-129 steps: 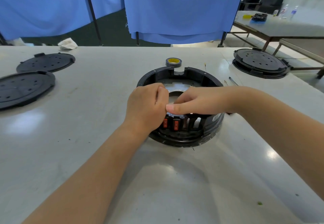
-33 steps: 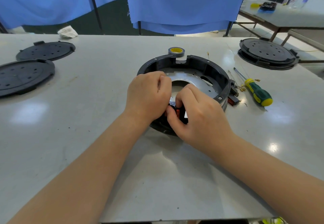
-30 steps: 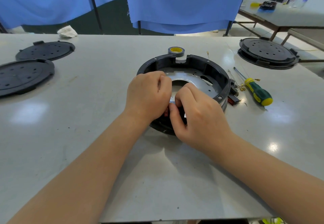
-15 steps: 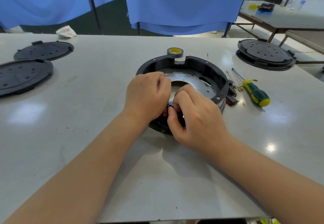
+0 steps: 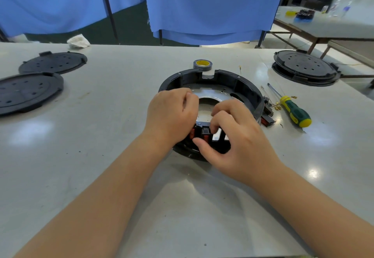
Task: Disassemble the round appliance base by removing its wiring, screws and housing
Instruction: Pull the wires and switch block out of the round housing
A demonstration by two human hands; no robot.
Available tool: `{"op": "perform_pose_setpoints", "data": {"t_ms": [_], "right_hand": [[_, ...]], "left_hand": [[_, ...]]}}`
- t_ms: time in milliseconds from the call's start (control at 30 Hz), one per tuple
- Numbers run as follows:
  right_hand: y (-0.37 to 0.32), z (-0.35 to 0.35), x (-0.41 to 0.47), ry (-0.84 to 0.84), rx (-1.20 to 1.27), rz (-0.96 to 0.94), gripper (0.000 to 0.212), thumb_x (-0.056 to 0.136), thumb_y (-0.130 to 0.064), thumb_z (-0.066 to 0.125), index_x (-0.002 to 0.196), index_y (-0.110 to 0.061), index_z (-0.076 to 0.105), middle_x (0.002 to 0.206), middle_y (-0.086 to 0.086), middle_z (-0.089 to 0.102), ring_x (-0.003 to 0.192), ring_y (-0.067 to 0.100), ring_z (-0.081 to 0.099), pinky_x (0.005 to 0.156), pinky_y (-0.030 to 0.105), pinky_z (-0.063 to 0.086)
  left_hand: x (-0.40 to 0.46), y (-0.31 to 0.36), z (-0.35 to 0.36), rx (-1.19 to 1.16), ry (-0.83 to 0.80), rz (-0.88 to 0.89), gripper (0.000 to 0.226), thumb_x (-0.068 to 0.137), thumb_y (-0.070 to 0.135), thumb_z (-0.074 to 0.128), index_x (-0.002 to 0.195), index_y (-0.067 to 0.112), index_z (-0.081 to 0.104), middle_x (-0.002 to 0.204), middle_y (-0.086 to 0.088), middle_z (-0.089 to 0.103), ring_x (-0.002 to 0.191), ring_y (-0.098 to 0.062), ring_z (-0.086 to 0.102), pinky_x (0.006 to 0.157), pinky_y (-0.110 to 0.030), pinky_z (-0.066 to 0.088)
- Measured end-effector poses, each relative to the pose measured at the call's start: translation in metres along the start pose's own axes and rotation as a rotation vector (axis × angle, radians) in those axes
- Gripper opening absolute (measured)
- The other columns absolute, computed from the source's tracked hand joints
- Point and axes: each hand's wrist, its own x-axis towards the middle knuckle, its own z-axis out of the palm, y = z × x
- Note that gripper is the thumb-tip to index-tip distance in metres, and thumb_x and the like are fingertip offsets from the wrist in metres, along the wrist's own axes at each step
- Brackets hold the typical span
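The round black appliance base (image 5: 245, 88) lies open-side up in the middle of the grey table, with a shiny metal plate (image 5: 208, 94) inside. My left hand (image 5: 172, 116) is curled over the base's near-left rim and holds it. My right hand (image 5: 232, 134) sits on the near rim, thumb and forefinger pinched around a small black-and-red switch block (image 5: 205, 133) set in the rim's slots. Another red and black switch part (image 5: 267, 119) lies outside the base on its right.
A green and yellow screwdriver (image 5: 293, 111) and small brass terminals (image 5: 278, 106) lie right of the base. A grey tape roll (image 5: 202, 64) stands behind it. Two black round covers (image 5: 28, 92) are at far left, a stacked base (image 5: 303, 68) at far right.
My right hand has shifted slightly right along the near rim, uncovering the switch blocks, and its fingers have closed on one. My left hand has stayed on the rim.
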Motion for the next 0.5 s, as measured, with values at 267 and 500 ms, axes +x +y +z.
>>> {"op": "perform_pose_setpoints", "data": {"t_ms": [267, 500], "right_hand": [[-0.009, 0.008, 0.002, 0.149, -0.145, -0.042, 0.037, 0.078, -0.023, 0.074, 0.052, -0.006, 0.052, 0.089, 0.011, 0.065, 0.085, 0.029, 0.059, 0.074, 0.033, 0.047], [-0.011, 0.01, 0.002, 0.164, -0.115, -0.017, 0.036, 0.076, -0.019, 0.071, 0.049, -0.007, 0.05, 0.087, 0.008, 0.066, 0.081, 0.028, 0.058, 0.071, 0.04, 0.047]], "left_hand": [[0.0, 0.001, 0.0, -0.007, -0.005, 0.0, 0.042, 0.077, 0.027, 0.03, 0.066, 0.002, 0.061, 0.049, -0.007, 0.045, 0.055, -0.026, 0.047, 0.056, -0.044, 0.04], [0.001, 0.0, 0.001, -0.003, 0.001, 0.01, 0.04, 0.078, 0.025, 0.031, 0.065, 0.001, 0.06, 0.049, -0.008, 0.046, 0.056, -0.027, 0.048, 0.057, -0.045, 0.041]]}}
